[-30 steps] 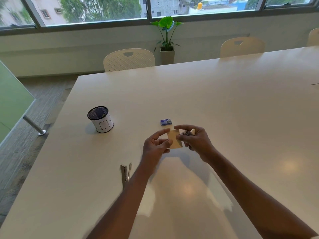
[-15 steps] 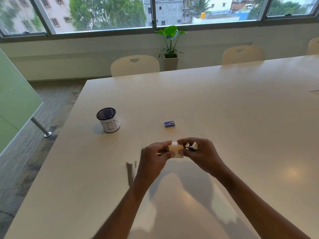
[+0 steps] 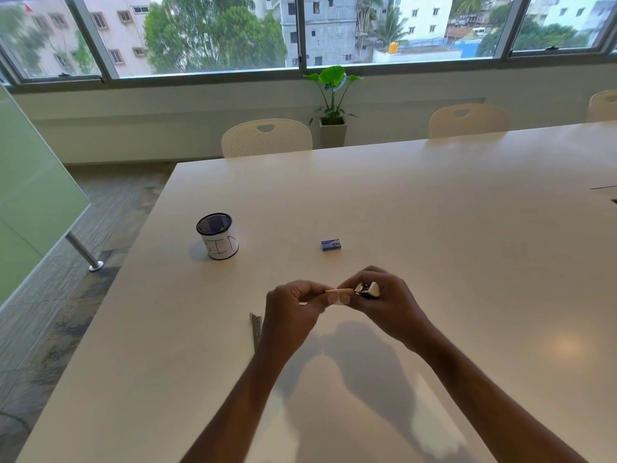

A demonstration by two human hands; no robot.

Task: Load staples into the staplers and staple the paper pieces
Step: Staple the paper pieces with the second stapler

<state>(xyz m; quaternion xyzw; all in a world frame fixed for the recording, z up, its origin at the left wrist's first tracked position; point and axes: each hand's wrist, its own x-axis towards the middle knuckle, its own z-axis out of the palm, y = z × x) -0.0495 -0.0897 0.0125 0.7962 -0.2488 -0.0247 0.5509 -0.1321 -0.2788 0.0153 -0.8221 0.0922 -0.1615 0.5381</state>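
Pen cup: at ten o'clock from the hands, well apart. Staple strips: just beside left wrist. Left hand: pinched on paper piece, edge-on, long axis nine-to-three. Right hand: closed around small stapler, mouth at nine o'clock, touching the paper. Staple box: twelve o'clock, near.

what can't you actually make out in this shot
- Small stapler, head view: mostly wrapped by the right hand; whether it holds staples is hidden.
- Paper piece: seen edge-on between the fingers of both hands; sheet count unclear.
- Metal strips on the table: partly behind the left hand.
- Blue staple box: print too small.
- Mesh cup: contents too dark.
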